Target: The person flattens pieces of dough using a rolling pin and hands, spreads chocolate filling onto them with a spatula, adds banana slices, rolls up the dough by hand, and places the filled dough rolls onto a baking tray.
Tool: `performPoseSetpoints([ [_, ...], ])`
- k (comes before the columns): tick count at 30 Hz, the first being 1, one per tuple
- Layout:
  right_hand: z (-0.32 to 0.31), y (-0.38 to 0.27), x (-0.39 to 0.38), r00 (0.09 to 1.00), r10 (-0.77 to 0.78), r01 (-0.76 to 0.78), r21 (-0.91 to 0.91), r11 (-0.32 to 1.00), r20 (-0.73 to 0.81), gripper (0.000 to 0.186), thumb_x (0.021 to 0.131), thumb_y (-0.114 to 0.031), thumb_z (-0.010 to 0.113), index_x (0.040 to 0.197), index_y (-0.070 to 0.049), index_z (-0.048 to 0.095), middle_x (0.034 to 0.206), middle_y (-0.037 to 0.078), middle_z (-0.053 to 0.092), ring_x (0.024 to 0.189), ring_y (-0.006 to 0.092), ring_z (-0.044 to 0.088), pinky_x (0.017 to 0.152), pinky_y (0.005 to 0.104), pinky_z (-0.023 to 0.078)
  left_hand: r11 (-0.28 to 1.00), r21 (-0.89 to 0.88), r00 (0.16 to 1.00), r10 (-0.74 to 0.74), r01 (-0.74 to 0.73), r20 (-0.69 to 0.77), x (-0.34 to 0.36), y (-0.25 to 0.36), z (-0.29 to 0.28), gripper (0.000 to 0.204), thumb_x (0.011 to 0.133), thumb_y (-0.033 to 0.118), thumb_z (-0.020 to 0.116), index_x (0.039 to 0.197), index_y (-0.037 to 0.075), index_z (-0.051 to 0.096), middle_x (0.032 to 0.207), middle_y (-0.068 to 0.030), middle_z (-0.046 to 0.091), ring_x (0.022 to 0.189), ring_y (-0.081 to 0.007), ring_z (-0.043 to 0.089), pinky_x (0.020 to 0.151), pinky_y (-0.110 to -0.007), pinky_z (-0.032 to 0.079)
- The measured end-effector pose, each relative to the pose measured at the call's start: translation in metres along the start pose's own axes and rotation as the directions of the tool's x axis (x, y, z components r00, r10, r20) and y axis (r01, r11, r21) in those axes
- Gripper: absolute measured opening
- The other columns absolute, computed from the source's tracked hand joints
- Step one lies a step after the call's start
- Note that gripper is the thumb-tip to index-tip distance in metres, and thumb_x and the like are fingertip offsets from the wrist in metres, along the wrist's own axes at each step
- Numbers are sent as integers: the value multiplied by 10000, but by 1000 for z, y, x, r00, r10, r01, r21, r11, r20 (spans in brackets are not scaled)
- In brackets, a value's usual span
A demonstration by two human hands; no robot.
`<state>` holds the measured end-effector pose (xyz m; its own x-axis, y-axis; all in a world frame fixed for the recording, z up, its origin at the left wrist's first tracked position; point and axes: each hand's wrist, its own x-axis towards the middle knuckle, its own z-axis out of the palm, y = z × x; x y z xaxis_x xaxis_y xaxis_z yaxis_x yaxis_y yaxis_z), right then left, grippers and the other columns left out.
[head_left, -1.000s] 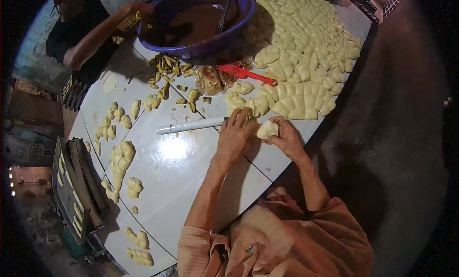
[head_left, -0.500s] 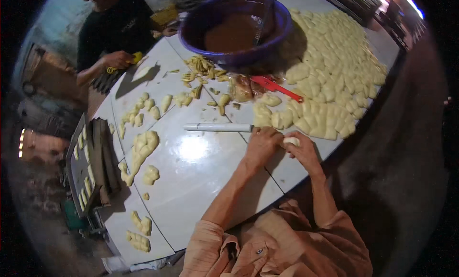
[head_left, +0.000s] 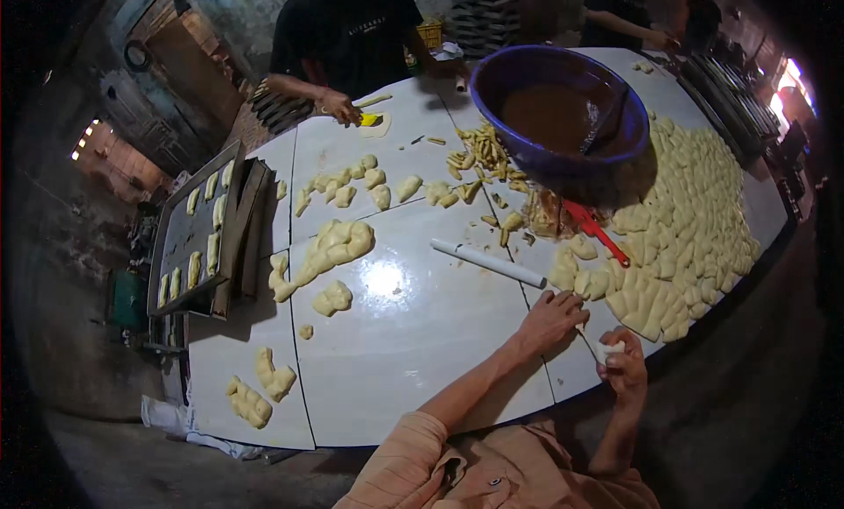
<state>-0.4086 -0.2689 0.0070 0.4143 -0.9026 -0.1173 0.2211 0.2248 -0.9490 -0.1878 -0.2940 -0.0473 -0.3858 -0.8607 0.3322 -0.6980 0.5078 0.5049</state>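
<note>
A small dough lump point(head_left: 607, 352) is gripped in the curled fingers of the right hand point(head_left: 627, 366). At ten o'clock from it, the left hand point(head_left: 554, 321) is held low over the bench point(head_left: 422, 359); a thin pale strand point(head_left: 587, 337) is seen between them, but whether it is pinched by the left fingers cannot be told. Just beyond, also toward ten, a white rod point(head_left: 489, 263) is laid. At one o'clock, a broad spread of dough pieces point(head_left: 690, 236) is judged mostly left unshaped. Farther, between nine and ten, only a few shaped rolls point(head_left: 213, 254) are seen finished in a tray point(head_left: 183, 236).
</note>
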Motion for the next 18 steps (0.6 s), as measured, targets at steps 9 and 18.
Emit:
performPoseSetpoints([
  [9,56,-30,3,970,-197,119,434,893,140,246,792,-35,718,949,13,536,820,141,601,618,306,688,499,406,595,999,-43,997,-8,11,71,-27,-9,-12,495,932,158,598,1419,122,518,1461,-211,488,1423,-339,429,1089,-515,382],
  [18,167,24,35,910,404,-374,-243,895,91,305,976,-120,627,1277,-81,597,1017,85,712,738,135,700,582,252,593,-126,-918,727,-573,377,377,-153,-2,-107,469,987,212,708,1350,-61,592,1154,-110,711,1004,-150,672,847,-303,551],
])
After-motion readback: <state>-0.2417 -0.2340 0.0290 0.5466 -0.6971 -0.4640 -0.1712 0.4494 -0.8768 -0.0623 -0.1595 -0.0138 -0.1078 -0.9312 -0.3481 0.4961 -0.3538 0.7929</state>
